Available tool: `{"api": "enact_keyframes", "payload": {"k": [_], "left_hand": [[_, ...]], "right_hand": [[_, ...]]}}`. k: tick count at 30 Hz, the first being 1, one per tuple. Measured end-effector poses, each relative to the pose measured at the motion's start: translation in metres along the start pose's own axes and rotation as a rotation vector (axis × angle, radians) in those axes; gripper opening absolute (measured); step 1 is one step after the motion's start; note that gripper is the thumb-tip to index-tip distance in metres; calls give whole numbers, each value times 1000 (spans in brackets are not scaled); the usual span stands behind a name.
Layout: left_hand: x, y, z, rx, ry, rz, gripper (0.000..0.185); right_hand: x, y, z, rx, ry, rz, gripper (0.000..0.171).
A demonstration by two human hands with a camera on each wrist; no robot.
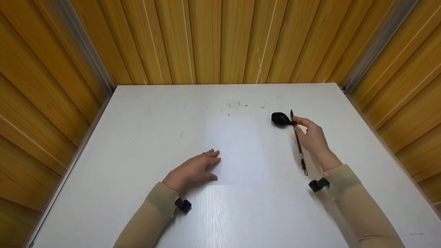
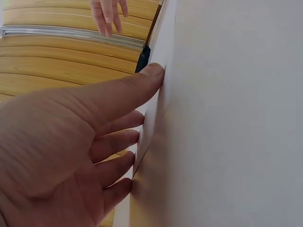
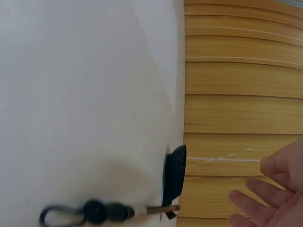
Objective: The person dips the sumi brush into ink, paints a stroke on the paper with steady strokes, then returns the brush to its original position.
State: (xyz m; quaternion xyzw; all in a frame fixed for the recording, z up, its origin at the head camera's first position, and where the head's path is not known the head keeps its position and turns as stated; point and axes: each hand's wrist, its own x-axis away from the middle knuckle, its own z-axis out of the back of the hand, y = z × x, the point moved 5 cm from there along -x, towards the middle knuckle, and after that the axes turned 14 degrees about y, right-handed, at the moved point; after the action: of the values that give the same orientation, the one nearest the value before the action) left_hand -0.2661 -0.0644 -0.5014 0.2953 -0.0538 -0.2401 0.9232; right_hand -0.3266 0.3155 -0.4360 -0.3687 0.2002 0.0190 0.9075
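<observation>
A white sheet of paper [image 1: 237,148] lies flat on the table. Fingertips of my left hand [image 1: 194,168] rest at its left edge, fingers and thumb spread, with nothing gripped. To the right, a calligraphy brush [image 1: 299,144] with a hanging loop leans across the short handle of a black spoon-shaped ink dish [image 1: 279,119], tip pointing away. My right hand [image 1: 313,137] is beside the brush and the dish's handle. The right wrist view shows that hand's fingers [image 3: 265,194] loosely bent and apart from the brush.
The white table [image 1: 144,120] carries small dark marks [image 1: 233,105] beyond the paper. Wood-patterned panels [image 1: 206,41] stand along its back and both sides, with grey metal posts [image 1: 82,44] at the corners. Black wrist cameras [image 1: 183,205] sit on both sleeves.
</observation>
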Motion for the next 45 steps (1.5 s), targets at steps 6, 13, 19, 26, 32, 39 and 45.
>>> {"api": "enact_keyframes", "payload": {"k": [6, 13, 19, 26, 32, 39, 45], "left_hand": [[1, -2, -2, 7, 4, 18, 71], [1, -6, -4, 27, 10, 43, 70], [1, -6, -4, 41, 3, 45, 70], [2, -5, -2, 65, 13, 1, 66], [2, -6, -2, 65, 15, 38, 67], [3, -6, -2, 67, 17, 30, 67], [3, -4, -2, 68, 22, 22, 67]], "right_hand": [[14, 8, 9, 260, -131, 241, 41], [32, 17, 10, 446, -115, 707, 41], [42, 31, 5, 594, -171, 901, 54], [44, 42, 0, 597, -156, 1046, 43], [39, 43, -1, 575, -115, 1166, 45], [38, 45, 5, 478, 24, 1281, 39], [35, 44, 11, 410, 91, 1308, 38]]}}
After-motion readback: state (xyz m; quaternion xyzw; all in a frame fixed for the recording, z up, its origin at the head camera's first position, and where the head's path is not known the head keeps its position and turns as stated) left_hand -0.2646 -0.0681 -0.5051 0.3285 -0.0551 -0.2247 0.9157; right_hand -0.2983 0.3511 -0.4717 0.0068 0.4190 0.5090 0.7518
